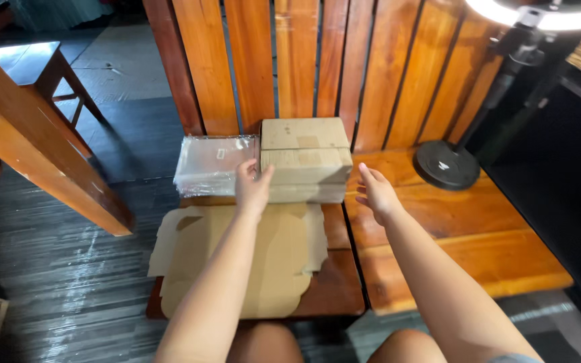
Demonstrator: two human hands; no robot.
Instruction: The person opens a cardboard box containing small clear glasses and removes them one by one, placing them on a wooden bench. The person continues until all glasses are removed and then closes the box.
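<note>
Now reaching — left hand [253, 186] open, touching the box stack [305, 161] at frame centre; right hand [376, 193] spread just beside it, holding nothing. Flat cardboard [237, 259] lies below. Next, likely: grip both sides.

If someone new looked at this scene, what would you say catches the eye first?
Most striking is the stack of closed cardboard boxes at the back of the wooden bench, with the left hand against its front and the right hand open just beside it. A flat, unfolded cardboard blank lies in front. A clear plastic-wrapped bundle sits left of the boxes, and a ring light stand's round black base right.
</note>
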